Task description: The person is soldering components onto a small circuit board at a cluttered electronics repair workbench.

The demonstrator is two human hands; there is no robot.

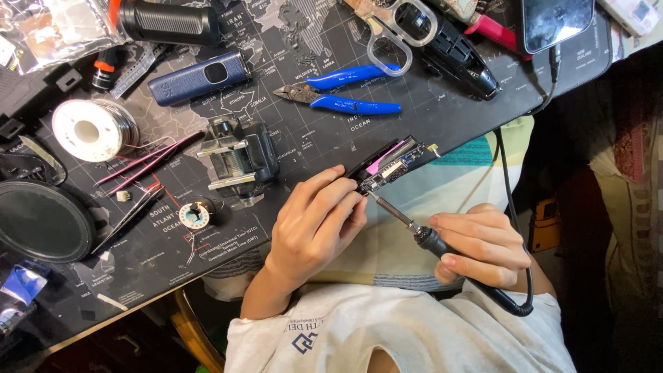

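My left hand [314, 221] grips the near end of a small black electronic device [395, 163] with an exposed circuit board and a pink part inside, held at the mat's front edge. My right hand [483, 247] is closed around the black handle of a soldering iron [414, 226]. The iron's thin metal tip touches the near end of the board, right beside my left fingertips. A black cable runs from the handle past my wrist.
On the dark map-printed mat [304, 131] lie blue-handled cutters [342, 93], a small black vise [238, 160], a solder spool [90, 128], pink tweezers [148, 162], a navy rectangular device [200, 77], clear scissors [397, 31] and a phone [556, 21].
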